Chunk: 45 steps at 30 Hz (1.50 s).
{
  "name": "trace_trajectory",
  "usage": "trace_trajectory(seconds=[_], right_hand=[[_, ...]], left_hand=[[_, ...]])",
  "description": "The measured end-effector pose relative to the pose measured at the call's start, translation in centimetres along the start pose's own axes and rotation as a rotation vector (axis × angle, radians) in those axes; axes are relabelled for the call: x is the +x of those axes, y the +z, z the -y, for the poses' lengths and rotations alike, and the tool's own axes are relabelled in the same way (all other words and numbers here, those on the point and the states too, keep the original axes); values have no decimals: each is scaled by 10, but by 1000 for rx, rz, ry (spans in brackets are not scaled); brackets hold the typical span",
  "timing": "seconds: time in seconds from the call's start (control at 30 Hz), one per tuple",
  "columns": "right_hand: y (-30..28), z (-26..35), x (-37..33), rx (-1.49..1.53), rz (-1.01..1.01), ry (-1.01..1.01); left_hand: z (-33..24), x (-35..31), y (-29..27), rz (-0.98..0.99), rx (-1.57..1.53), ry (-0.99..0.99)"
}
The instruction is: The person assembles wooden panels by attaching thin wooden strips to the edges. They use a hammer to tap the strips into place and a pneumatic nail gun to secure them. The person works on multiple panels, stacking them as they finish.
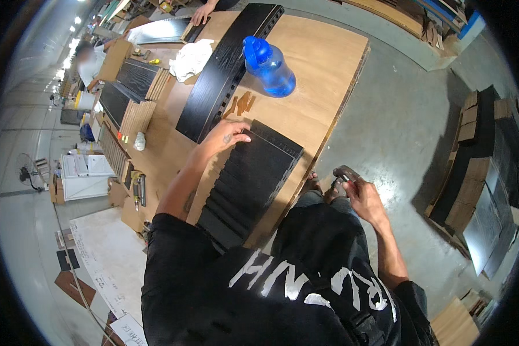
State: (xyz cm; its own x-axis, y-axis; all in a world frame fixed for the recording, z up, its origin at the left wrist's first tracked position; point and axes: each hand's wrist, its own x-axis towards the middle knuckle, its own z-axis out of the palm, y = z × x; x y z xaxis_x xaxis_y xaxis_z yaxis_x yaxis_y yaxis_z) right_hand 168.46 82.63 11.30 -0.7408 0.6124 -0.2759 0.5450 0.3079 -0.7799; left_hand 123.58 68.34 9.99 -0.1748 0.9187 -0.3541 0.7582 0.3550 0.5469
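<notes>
My left hand [229, 135] is closed at the far left corner of a black board [271, 158], fingers bent over the edge and thumb on top. That board lies on a stack of black slatted pieces [230, 202], stepped along their left side, near the table's right edge. Off the table, over the floor, my right hand [366, 202] is closed around a dark, rounded tool [346, 172] with a shiny part; its exact kind is unclear. Several thin brown wood strips [243, 102] lie just beyond my left hand.
A blue water bottle [274, 72] stands beside a long black panel [228, 69] on the wooden table [328, 63]. White cloth [191, 59] and stacked boards [137, 118] are left. Another person's hand [203, 14] rests at the far end. More dark panels [476, 179] stand on the floor at right.
</notes>
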Motion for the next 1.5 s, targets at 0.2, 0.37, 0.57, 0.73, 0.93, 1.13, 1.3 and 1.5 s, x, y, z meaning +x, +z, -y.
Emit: trace_trajectory(seconds=[0.2, 0.37, 0.57, 0.73, 0.93, 1.13, 1.3, 1.5], right_hand=[[10, 76, 75, 573, 214, 168], [45, 111, 178, 497, 480, 171], [69, 118, 239, 478, 512, 236], [80, 126, 241, 327, 669, 271], [82, 117, 242, 370, 557, 305], [84, 117, 236, 384, 645, 286], [76, 102, 229, 622, 526, 319], [39, 88, 190, 727, 332, 386]], left_hand=[[-5, 4, -6, 25, -167, -145], [15, 7, 7, -35, -395, -134], [32, 13, 13, -52, -530, -73], [39, 12, 13, 28, -580, -88], [33, 12, 17, -85, -537, -34], [31, 8, 14, -48, -529, -43], [21, 8, 1, 45, -268, 102], [16, 10, -4, 40, -49, 238]])
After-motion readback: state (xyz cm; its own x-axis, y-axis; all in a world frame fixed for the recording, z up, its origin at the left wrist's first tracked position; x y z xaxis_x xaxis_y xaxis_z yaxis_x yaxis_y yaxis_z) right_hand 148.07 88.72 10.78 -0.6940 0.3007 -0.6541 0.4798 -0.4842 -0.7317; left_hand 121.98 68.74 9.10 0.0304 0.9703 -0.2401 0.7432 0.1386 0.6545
